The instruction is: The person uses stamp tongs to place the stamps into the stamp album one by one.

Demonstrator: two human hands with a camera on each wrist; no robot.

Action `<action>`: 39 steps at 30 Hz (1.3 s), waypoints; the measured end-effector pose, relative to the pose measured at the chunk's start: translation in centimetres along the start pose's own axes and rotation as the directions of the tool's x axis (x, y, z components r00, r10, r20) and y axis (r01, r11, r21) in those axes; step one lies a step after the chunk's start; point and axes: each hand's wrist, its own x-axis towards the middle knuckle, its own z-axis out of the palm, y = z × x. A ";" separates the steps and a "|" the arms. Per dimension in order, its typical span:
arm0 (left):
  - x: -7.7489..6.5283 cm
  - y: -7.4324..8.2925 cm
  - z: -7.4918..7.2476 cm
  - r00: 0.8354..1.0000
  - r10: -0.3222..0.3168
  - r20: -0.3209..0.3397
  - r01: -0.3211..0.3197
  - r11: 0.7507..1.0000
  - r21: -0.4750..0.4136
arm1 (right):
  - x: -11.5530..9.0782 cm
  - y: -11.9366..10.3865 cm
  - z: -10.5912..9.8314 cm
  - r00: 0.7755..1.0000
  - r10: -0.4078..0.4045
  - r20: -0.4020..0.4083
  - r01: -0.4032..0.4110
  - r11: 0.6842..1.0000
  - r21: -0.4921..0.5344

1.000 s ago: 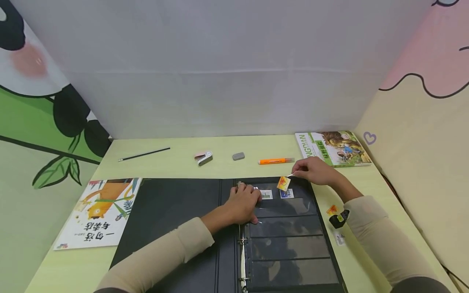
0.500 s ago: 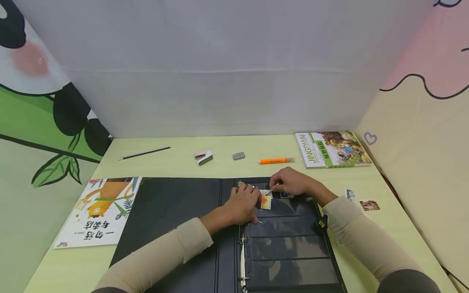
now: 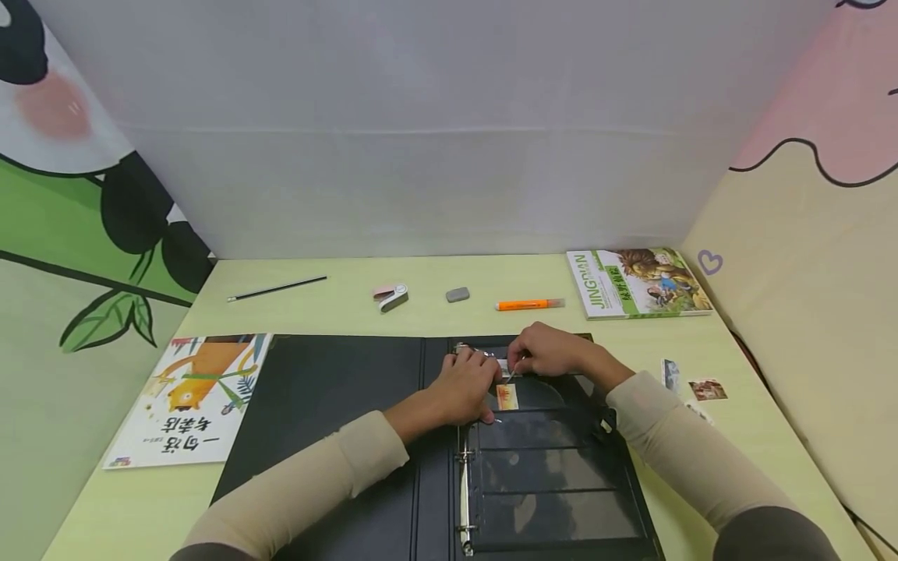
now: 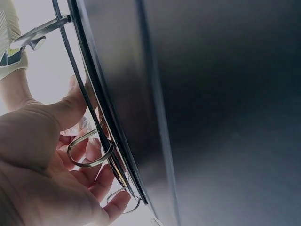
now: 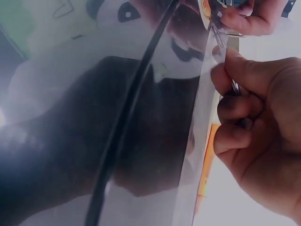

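An open black ring binder (image 3: 337, 389) holds a page of clear strip pockets (image 3: 547, 471). My left hand (image 3: 459, 389) rests on the page's inner edge by the metal rings, fingers bent loosely near a ring (image 4: 89, 150) in the left wrist view. My right hand (image 3: 550, 348) pinches slim metal tweezers (image 5: 235, 88), their tips reaching toward the left hand. An orange and yellow stamp (image 3: 507, 397) sits at the top strip's left, just below the tips; whether it is inside the film is unclear. A pale stamp (image 3: 503, 367) behind it is partly covered.
Loose stamps (image 3: 708, 389) lie right of the binder, beside the right sleeve. Along the back are a pencil (image 3: 277, 289), a small pink and silver stapler-like item (image 3: 390, 297), a grey eraser (image 3: 457, 294), an orange marker (image 3: 529, 305) and a book (image 3: 638, 284). Another book (image 3: 189, 401) lies left.
My right hand has moved left and inward with the tweezers, bringing the orange stamp from the page's upper right to the top strip's left end. My left hand has stayed put.
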 end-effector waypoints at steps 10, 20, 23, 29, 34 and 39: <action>-0.1 0.1 0.0 1.000 -0.004 0.006 0.003 1.000 0.004 | -4.1 3.5 -1.3 0.991 0.114 -0.072 -0.106 0.989 0.099; 0.0 0.0 0.1 1.000 -0.010 0.009 0.010 1.000 0.013 | -13.0 9.0 -2.3 0.927 0.350 -0.132 -0.319 0.925 0.208; 0.1 0.0 0.2 1.000 -0.010 0.007 0.010 1.000 0.012 | -15.5 9.9 -2.7 0.901 0.409 -0.146 -0.374 0.901 0.218; 0.1 0.0 0.1 1.000 -0.007 0.008 0.007 1.000 0.017 | -19.7 11.2 -3.0 0.862 0.470 -0.189 -0.440 0.879 0.182; 0.1 -0.1 0.0 1.000 -0.009 0.010 0.009 1.000 0.016 | -21.9 12.2 -2.8 0.838 0.508 -0.198 -0.487 0.861 0.147; 0.1 -0.1 0.1 1.000 -0.003 0.009 0.003 1.000 0.007 | -23.5 12.6 -2.5 0.815 0.558 -0.157 -0.541 0.829 0.143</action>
